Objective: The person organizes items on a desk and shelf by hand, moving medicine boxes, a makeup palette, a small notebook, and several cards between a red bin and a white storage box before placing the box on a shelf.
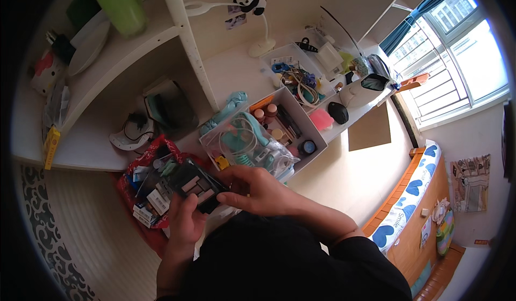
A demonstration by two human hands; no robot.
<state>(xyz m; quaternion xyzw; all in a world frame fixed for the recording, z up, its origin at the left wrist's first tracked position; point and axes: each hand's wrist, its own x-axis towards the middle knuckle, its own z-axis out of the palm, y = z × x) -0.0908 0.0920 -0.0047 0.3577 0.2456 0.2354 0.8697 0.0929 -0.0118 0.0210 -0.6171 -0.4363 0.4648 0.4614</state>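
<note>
Both hands are on a dark makeup palette (199, 189) with several brownish pans. My left hand (186, 218) has it by the near left side, thumb on top. At its right end, the fingers and thumb of my right hand (256, 191) pinch the edge. Behind and left of the palette, a red patterned bag (167, 143) gapes, filled with small boxes and packets. Just beyond my right hand sits a pale open box (318, 134), holding cosmetics bottles (271, 111), a round dark jar (307, 147) and a clear pouch (242, 140) with a cable.
A clear bin (294, 55) of tangled cords stands behind the box. Near the desk edge are a black computer mouse (338, 113) and a pink item (321, 119). A panda-topped lamp (262, 48) rises at the back. Shelving (121, 55) borders the left.
</note>
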